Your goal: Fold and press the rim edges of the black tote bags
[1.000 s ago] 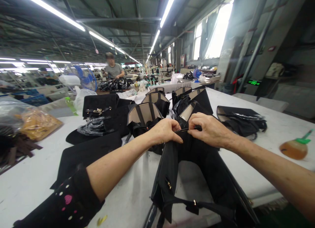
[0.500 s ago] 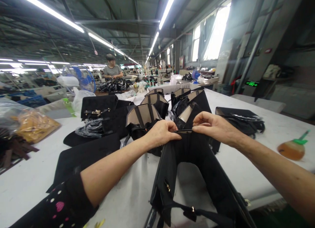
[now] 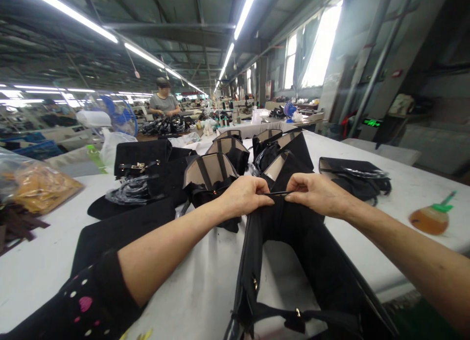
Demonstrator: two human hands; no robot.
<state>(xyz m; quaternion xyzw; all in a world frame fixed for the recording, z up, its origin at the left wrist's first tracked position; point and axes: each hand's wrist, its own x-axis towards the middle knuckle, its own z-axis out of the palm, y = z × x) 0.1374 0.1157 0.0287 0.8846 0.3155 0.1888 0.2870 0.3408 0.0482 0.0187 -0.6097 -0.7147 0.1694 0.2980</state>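
A black bag piece (image 3: 304, 232) with an open middle stands in front of me on the white table. At its far edge my left hand (image 3: 249, 193) pinches the black rim between thumb and fingers. My right hand (image 3: 312, 193) pinches the same edge a short way to the right. A thin dark edge strip (image 3: 278, 193) runs taut between the two hands. Toward me, a black strap (image 3: 271, 312) with small gold-coloured fittings crosses the opening. Just beyond my hands sit open black bags (image 3: 211, 170) with beige insides.
Black bags and flat panels (image 3: 121, 232) lie on the left of the white table (image 3: 205, 276). Another folded black bag (image 3: 352, 173) lies at right, near a bottle of amber liquid (image 3: 431, 218). A blue fan (image 3: 123, 116) and a person (image 3: 164, 105) are farther back.
My right hand has come down onto the edge and now pinches it with the thumb below. The near part of the bag piece has shifted slightly right. The view has turned a little.
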